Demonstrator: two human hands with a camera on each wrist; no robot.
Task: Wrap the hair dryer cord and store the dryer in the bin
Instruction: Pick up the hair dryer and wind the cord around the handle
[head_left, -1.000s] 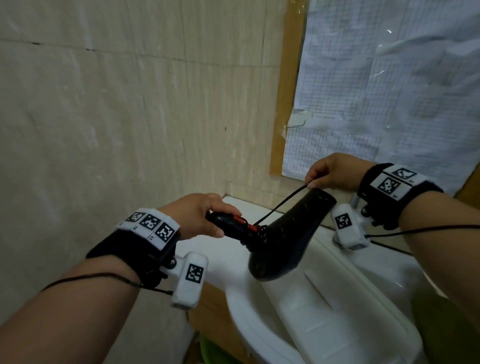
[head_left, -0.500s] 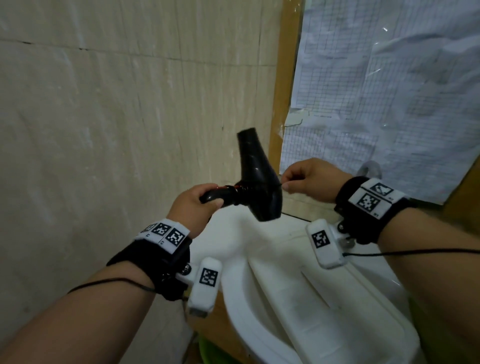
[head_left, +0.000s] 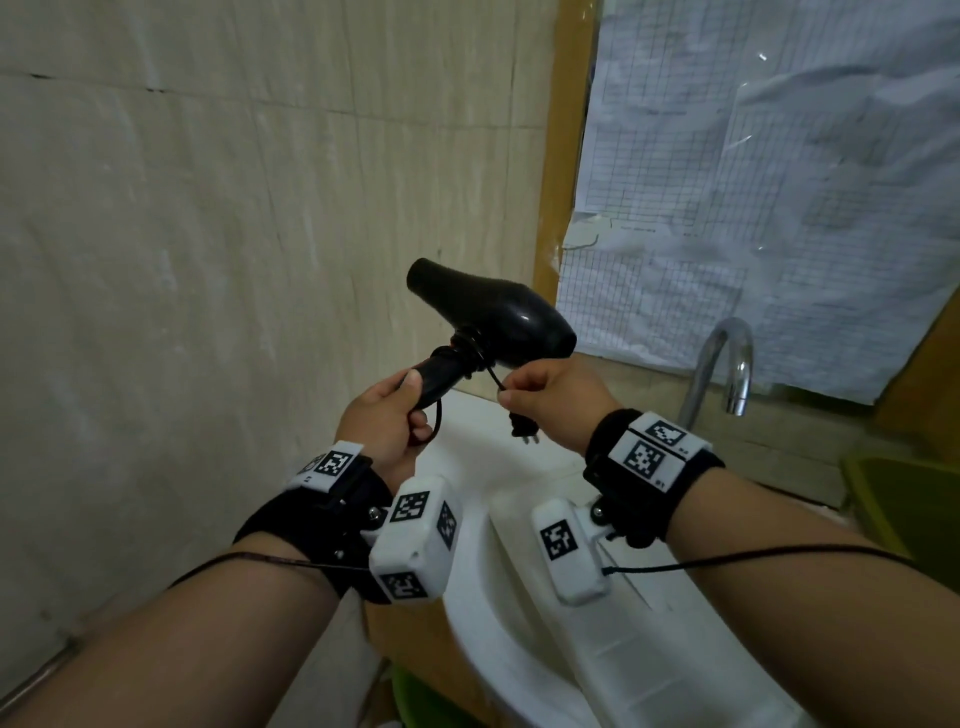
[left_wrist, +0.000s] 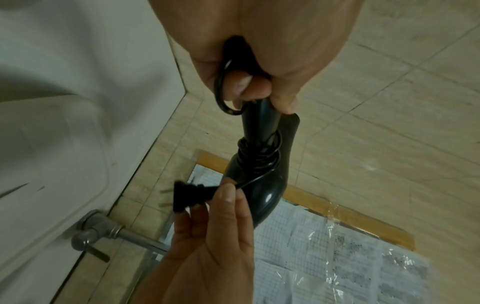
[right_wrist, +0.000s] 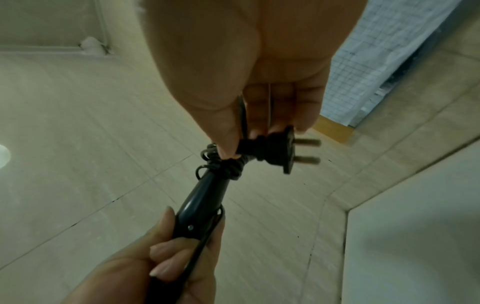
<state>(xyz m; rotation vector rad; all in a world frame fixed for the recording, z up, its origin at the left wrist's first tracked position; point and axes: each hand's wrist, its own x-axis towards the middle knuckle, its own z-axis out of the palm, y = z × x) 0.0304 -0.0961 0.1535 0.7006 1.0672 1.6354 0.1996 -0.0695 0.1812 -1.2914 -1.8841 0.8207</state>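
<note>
The black hair dryer (head_left: 498, 317) is held up in front of the tiled wall, nozzle pointing up-left. My left hand (head_left: 389, 415) grips its handle (left_wrist: 259, 121). Several turns of the black cord (left_wrist: 259, 156) are wound round the top of the handle, and a loop hangs by my left fingers. My right hand (head_left: 545, 400) pinches the cord's end just behind the two-pin plug (right_wrist: 278, 150), close under the dryer's body. A green bin (head_left: 904, 509) shows partly at the right edge.
A white basin (head_left: 498, 571) lies below my hands, with a chrome tap (head_left: 722, 364) behind it at the right. Gridded paper under plastic (head_left: 779, 182) covers the framed panel above. A tiled wall (head_left: 208, 260) fills the left. Something green (head_left: 410, 696) sits under the basin.
The dryer has swung from nozzle straight up to nozzle pointing up-left. My right hand came round under the body, and the free cord is now down to the plug end.
</note>
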